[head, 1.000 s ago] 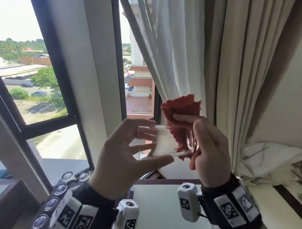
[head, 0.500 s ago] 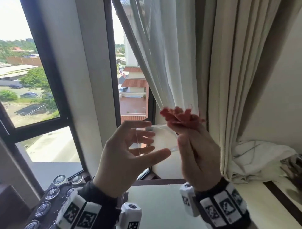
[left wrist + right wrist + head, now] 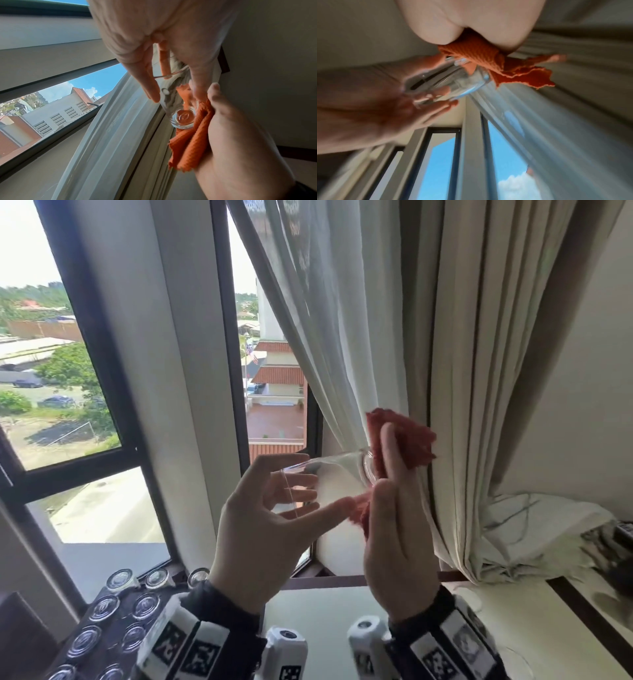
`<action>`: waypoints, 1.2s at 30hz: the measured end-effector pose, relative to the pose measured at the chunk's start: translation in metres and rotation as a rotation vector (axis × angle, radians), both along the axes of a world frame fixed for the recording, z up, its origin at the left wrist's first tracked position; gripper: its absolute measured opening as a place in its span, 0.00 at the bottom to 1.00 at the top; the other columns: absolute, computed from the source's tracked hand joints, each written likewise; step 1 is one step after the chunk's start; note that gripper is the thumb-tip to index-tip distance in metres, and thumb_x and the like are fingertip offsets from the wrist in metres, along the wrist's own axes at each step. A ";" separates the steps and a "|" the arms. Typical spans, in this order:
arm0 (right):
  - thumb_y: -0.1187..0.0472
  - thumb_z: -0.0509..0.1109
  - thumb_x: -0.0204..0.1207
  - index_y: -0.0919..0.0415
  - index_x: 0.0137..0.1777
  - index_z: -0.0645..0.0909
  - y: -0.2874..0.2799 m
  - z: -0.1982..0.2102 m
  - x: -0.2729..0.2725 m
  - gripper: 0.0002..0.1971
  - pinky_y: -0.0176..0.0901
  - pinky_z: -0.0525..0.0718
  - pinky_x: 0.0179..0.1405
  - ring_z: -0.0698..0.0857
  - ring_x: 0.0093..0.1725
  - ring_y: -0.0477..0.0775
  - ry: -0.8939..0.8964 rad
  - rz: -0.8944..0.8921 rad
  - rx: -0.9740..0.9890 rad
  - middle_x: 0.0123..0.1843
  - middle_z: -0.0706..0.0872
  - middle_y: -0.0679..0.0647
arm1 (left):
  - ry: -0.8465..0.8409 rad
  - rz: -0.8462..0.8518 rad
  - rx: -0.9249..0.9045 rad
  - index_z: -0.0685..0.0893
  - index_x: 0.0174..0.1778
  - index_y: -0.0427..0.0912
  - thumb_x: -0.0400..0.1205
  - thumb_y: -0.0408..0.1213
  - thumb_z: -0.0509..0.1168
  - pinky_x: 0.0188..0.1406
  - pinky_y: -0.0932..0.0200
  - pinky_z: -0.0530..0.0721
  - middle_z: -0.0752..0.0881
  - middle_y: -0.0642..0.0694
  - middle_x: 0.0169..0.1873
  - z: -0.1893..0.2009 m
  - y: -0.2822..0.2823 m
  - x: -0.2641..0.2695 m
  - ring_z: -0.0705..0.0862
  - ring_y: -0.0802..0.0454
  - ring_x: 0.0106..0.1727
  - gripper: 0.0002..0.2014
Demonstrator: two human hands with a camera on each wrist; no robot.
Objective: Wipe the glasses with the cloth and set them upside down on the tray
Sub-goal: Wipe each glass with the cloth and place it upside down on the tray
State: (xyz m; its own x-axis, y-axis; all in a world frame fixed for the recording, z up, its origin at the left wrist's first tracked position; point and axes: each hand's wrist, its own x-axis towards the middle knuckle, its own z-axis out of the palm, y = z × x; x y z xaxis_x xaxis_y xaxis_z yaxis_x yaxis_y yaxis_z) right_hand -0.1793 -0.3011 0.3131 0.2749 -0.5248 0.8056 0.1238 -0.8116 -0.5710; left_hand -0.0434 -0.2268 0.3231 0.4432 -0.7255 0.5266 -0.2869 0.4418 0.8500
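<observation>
A clear glass point(image 3: 342, 474) lies on its side in the air, rim to the left and thick base point(image 3: 184, 119) tilted up to the right. My left hand point(image 3: 322, 484) grips it near the rim between thumb and fingers. My right hand point(image 3: 387, 463) holds a red-orange cloth point(image 3: 407, 440) bunched against the base, with folds of the cloth point(image 3: 190, 146) hanging under it. In the right wrist view the cloth point(image 3: 479, 54) sticks out from my palm beside the blurred glass point(image 3: 453, 81). A dark tray point(image 3: 116, 625) sits at the lower left.
Several glasses point(image 3: 102, 607) stand upside down on the tray by the window. White and beige curtains point(image 3: 445, 371) hang just behind my hands. A pale tabletop point(image 3: 325, 628) lies below, with crumpled fabric point(image 3: 531, 535) at its right.
The glass has tilted so its base points up and right. My right hand has shifted the cloth from over the top of the glass to behind the base.
</observation>
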 end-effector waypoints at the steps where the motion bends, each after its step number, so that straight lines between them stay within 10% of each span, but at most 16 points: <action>1: 0.49 0.51 0.91 0.55 0.84 0.67 -0.008 0.006 -0.002 0.25 0.61 0.75 0.78 0.75 0.79 0.56 0.090 -0.081 -0.198 0.85 0.69 0.48 | -0.005 -0.003 0.007 0.87 0.62 0.54 0.60 0.44 0.89 0.46 0.66 0.91 0.95 0.56 0.50 0.001 0.001 0.000 0.94 0.54 0.52 0.33; 4: 0.57 0.57 0.89 0.56 0.69 0.84 -0.026 0.025 -0.016 0.17 0.38 0.85 0.54 0.86 0.58 0.35 0.163 -0.136 -0.296 0.66 0.86 0.42 | 0.007 -0.041 -0.006 0.88 0.60 0.53 0.59 0.40 0.89 0.48 0.62 0.92 0.95 0.50 0.50 0.001 0.005 0.004 0.94 0.49 0.53 0.32; 6: 0.49 0.56 0.91 0.55 0.60 0.87 -0.025 0.034 -0.022 0.19 0.39 0.85 0.40 0.90 0.44 0.47 0.077 0.070 0.053 0.50 0.92 0.50 | 0.016 -0.082 -0.022 0.88 0.60 0.51 0.58 0.39 0.90 0.50 0.57 0.94 0.94 0.46 0.51 0.000 0.009 0.005 0.94 0.44 0.54 0.33; 9: 0.50 0.50 0.91 0.63 0.61 0.87 -0.017 0.032 -0.019 0.25 0.53 0.88 0.54 0.91 0.53 0.60 -0.087 0.298 0.460 0.55 0.92 0.61 | 0.040 -0.078 -0.030 0.87 0.60 0.48 0.58 0.39 0.89 0.49 0.57 0.93 0.94 0.46 0.51 -0.003 0.011 0.003 0.94 0.44 0.54 0.33; 15: 0.44 0.58 0.82 0.41 0.74 0.80 -0.005 0.004 0.000 0.22 0.68 0.83 0.63 0.89 0.56 0.64 -0.270 0.440 0.787 0.64 0.88 0.63 | 0.211 0.041 0.019 0.84 0.61 0.47 0.59 0.45 0.87 0.48 0.60 0.92 0.96 0.48 0.48 -0.017 -0.002 0.000 0.96 0.49 0.51 0.34; 18: 0.54 0.60 0.85 0.31 0.81 0.68 0.001 0.001 0.004 0.26 0.70 0.79 0.73 0.84 0.71 0.58 -0.306 0.427 0.747 0.75 0.83 0.50 | 0.319 0.016 0.154 0.80 0.63 0.47 0.63 0.50 0.87 0.50 0.56 0.92 0.96 0.49 0.48 -0.017 -0.006 -0.005 0.95 0.51 0.51 0.36; 22: 0.66 0.60 0.89 0.40 0.80 0.67 -0.004 0.004 0.000 0.25 0.71 0.83 0.66 0.87 0.65 0.61 -0.199 0.262 0.569 0.67 0.87 0.50 | 0.335 -0.042 0.349 0.82 0.61 0.47 0.58 0.67 0.86 0.46 0.58 0.87 0.95 0.49 0.46 -0.010 -0.010 -0.002 0.94 0.54 0.46 0.42; 27: 0.61 0.60 0.89 0.44 0.75 0.76 -0.006 0.012 -0.012 0.18 0.49 0.87 0.54 0.88 0.54 0.49 0.016 0.022 0.280 0.59 0.87 0.43 | 0.327 -0.329 0.480 0.91 0.55 0.44 0.72 0.55 0.84 0.49 0.58 0.85 0.95 0.41 0.48 0.008 -0.006 -0.006 0.89 0.52 0.44 0.22; 36: 0.65 0.71 0.82 0.44 0.70 0.80 0.005 0.005 -0.037 0.20 0.62 0.91 0.42 0.90 0.42 0.54 -0.069 -0.168 0.122 0.53 0.89 0.49 | 0.687 -0.319 0.290 0.88 0.64 0.35 0.80 0.52 0.78 0.59 0.51 0.85 0.93 0.32 0.58 0.015 -0.013 -0.011 0.91 0.39 0.56 0.26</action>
State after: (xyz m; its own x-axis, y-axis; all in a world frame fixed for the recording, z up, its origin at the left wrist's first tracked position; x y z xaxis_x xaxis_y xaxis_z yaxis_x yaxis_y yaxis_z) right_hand -0.2164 -0.2960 0.3182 0.1221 -0.6532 0.7473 0.0347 -0.7497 -0.6609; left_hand -0.0540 -0.2394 0.3383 0.3478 -0.9374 -0.0159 0.4435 0.1495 0.8837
